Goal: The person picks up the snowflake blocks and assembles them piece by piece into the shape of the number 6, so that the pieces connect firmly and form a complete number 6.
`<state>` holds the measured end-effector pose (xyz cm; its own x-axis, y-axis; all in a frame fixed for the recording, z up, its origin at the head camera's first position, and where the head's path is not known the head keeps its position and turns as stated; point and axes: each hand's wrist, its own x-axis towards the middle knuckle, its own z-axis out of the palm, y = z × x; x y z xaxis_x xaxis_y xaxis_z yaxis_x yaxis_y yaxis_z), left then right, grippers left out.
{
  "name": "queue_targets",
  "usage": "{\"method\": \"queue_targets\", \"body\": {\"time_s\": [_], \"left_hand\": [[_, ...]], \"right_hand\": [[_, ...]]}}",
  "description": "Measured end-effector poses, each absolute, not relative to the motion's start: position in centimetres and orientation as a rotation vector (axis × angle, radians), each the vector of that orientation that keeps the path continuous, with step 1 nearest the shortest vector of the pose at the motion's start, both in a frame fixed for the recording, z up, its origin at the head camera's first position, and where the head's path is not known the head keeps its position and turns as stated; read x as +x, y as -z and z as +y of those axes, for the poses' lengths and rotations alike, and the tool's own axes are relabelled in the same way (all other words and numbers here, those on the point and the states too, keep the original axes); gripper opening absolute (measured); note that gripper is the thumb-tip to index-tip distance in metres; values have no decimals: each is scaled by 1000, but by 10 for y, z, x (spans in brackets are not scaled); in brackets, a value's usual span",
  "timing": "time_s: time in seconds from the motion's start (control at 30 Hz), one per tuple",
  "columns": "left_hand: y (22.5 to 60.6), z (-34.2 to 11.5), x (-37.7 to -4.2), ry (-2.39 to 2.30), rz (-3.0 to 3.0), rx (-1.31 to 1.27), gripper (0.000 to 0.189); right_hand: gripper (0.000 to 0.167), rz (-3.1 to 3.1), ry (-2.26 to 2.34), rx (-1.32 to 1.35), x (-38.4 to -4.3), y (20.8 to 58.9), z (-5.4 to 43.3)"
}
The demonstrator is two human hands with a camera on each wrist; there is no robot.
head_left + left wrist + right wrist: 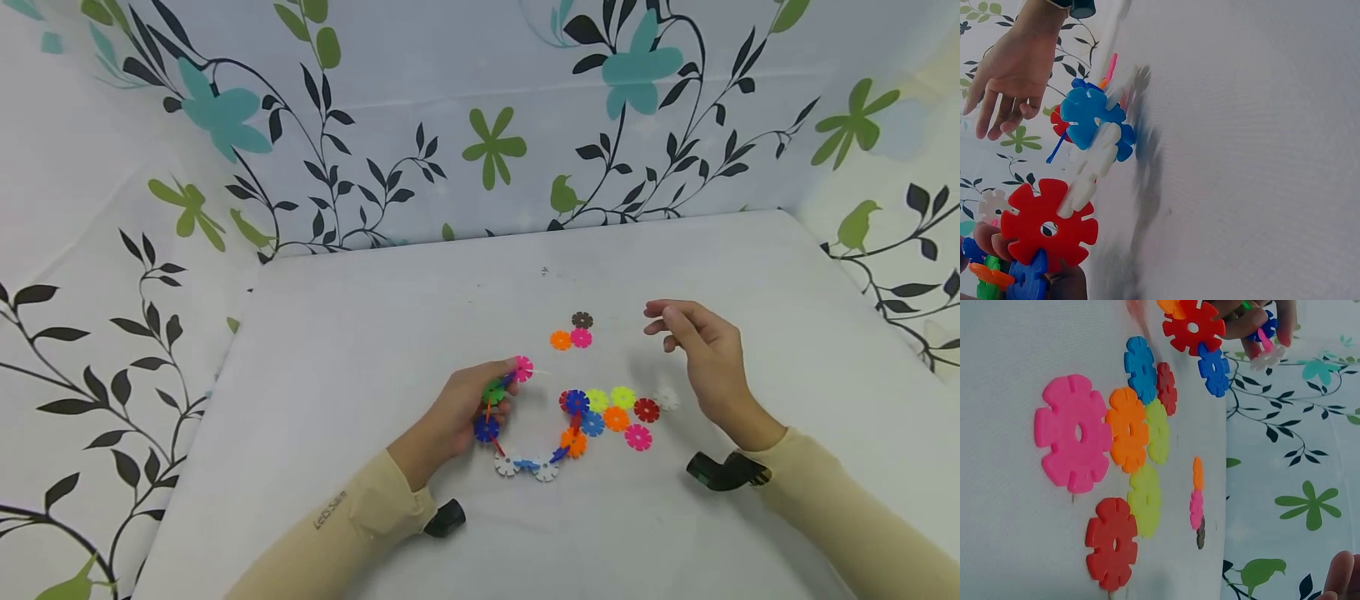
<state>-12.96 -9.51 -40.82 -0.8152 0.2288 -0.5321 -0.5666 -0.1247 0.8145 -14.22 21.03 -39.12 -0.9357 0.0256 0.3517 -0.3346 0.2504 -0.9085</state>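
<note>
My left hand [461, 408] pinches one end of a curved chain of interlocking flower-shaped plastic discs [486, 429]. Pink, green, blue, orange, red and white pieces are slotted edge to edge in it, and a thin white disc sticks out beside the pink disc [523, 368] at the held end. The chain bends toward me and back up to a dark blue disc [577, 402] by the loose pieces. A large red disc [1054, 219] of the chain shows close up in the left wrist view. Above the table on the right, my right hand [708, 354] is raised with loosely bent fingers, holding nothing.
Loose discs lie flat right of the chain, among them a pink disc [1075, 434], an orange disc [1127, 430] and a red disc [1112, 544]. Farther back sit a brown disc [582, 320], an orange one and a pink one. Patterned cloth [525, 100] hangs behind the white table [360, 333].
</note>
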Motion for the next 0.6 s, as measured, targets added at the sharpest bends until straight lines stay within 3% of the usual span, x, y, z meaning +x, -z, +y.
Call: {"method": "queue_targets", "body": {"time_s": [0.6], "left_hand": [[409,-98,-129,-2043,1548,-389,33]], "right_hand": [[34,-2211,-1776,119,-141,402,246]]}}
